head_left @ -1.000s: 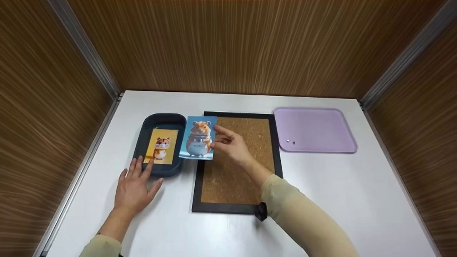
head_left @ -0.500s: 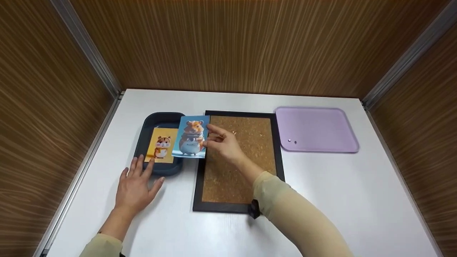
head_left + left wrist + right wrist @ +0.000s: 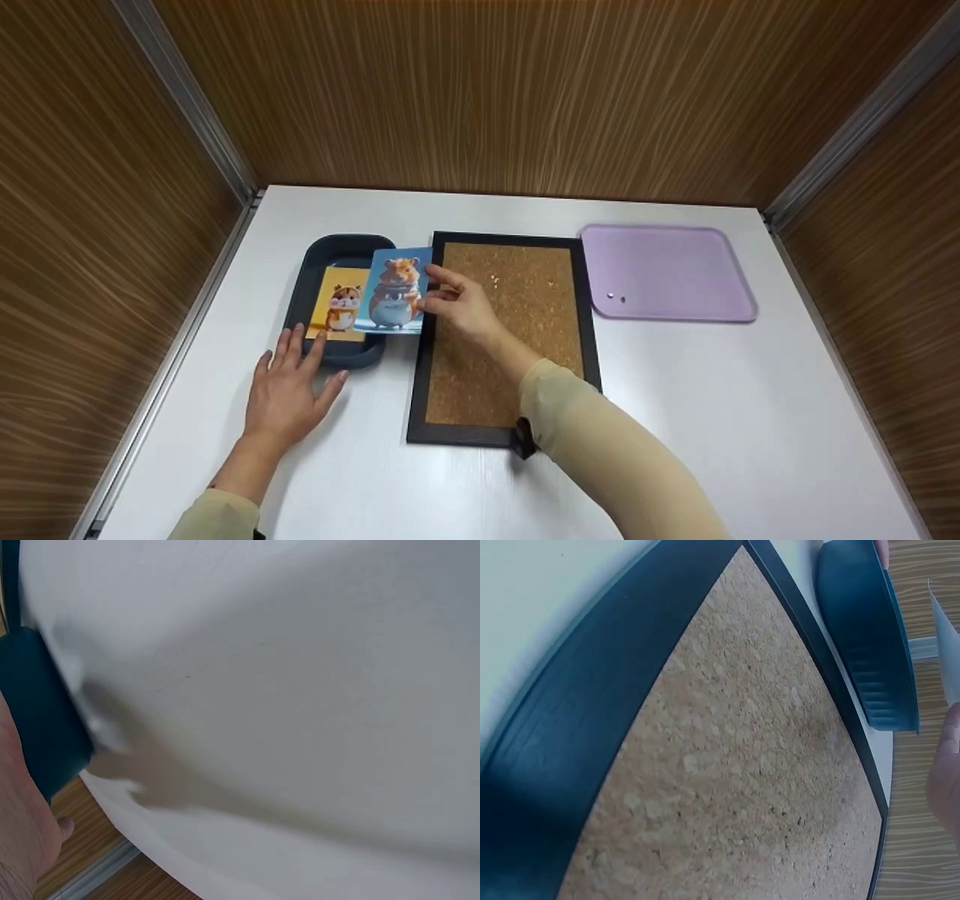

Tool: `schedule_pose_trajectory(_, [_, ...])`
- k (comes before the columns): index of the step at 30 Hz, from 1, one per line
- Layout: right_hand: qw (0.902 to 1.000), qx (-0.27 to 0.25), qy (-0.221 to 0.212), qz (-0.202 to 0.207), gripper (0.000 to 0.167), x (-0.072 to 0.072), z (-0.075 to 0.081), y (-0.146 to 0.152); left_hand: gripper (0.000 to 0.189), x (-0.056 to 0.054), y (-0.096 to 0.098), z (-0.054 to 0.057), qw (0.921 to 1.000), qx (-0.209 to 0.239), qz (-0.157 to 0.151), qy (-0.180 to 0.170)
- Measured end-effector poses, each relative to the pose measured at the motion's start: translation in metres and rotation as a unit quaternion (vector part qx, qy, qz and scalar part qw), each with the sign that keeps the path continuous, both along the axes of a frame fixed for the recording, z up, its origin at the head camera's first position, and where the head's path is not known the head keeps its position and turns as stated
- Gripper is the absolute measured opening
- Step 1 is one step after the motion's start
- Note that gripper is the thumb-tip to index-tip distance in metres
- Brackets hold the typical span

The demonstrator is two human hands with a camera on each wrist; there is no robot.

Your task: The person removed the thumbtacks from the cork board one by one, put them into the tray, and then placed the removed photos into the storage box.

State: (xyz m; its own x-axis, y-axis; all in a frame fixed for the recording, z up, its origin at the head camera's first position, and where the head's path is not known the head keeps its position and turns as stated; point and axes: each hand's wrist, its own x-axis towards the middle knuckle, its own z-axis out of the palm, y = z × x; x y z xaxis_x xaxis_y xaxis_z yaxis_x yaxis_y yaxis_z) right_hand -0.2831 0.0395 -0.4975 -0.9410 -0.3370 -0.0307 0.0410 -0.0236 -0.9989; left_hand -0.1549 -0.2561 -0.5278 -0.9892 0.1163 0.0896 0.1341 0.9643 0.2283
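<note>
My right hand [image 3: 463, 306] pinches the right edge of a blue picture card [image 3: 395, 289] with a hamster printed on it. That card is held above the gap between a dark blue tray [image 3: 298, 289] and a black-framed cork board [image 3: 510, 352], covering part of both. A yellow picture card [image 3: 341, 309] with a hamster on it lies in the tray, its right side hidden behind the blue card. With fingers spread, my left hand [image 3: 283, 397] touches the tray's near edge. In the right wrist view the card [image 3: 946, 652] shows its pale back.
Right of the cork board is a lilac tray [image 3: 667, 270] with two tiny objects [image 3: 610, 295] near its lower left corner. Two small shiny spots [image 3: 494, 282] show on the cork. Wooden panels [image 3: 480, 97] enclose the white table [image 3: 675, 420].
My right hand has moved left with the blue card, which now covers more of the yellow card and the tray. The left hand stays at the tray's near edge.
</note>
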Motion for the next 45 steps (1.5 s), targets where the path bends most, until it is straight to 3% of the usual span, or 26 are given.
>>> schedule_pose_trajectory(9, [0.9999,0.003,-0.005,0.010,0.061,0.001,-0.002,-0.006,0.077,0.000,0.000,0.000,0.9999,-0.002,0.004,-0.014])
schedule_pose_trajectory(21, [0.9999,0.015,-0.006,0.001,0.061,-0.002,-0.008,-0.014,0.076,0.000,-0.001,-0.002,1.0000,0.004,0.002,0.004])
schedule_pose_trajectory(31, [1.0000,-0.004,0.003,0.001,0.059,-0.009,-0.012,-0.023,0.078,0.000,0.000,-0.004,0.9999,-0.003,0.001,0.013])
schedule_pose_trajectory(39, [0.9989,-0.032,-0.034,-0.010,0.062,-0.008,-0.018,-0.034,0.077,-0.001,-0.001,-0.004,1.0000,0.004,0.003,0.003])
schedule_pose_trajectory(45, [0.9984,-0.042,-0.036,-0.013,0.060,-0.010,-0.020,-0.040,0.077,-0.001,0.000,-0.002,1.0000,0.005,0.005,-0.006])
